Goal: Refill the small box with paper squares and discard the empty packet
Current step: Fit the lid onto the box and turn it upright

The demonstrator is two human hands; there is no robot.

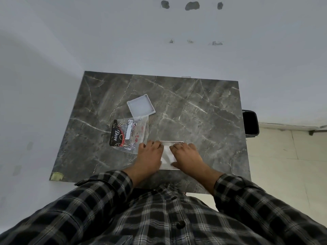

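Note:
A small white box [167, 166] sits on the dark marble table [203, 112] near its front edge. White paper squares [167, 153] lie in it. My left hand [149, 156] rests on the box's left side and my right hand [187, 156] on its right side, fingers pressed down on the paper. Most of the box is hidden beneath both hands. A flat clear plastic packet [131, 134] with a black "Dove" label lies just left of my left hand. The white square lid [141, 107] lies upturned behind the packet.
A black waste bin [250, 123] stands on the floor beyond the table's right edge. A white wall runs behind and to the left of the table. A strip of yellowish tape [57, 175] marks the table's front left corner.

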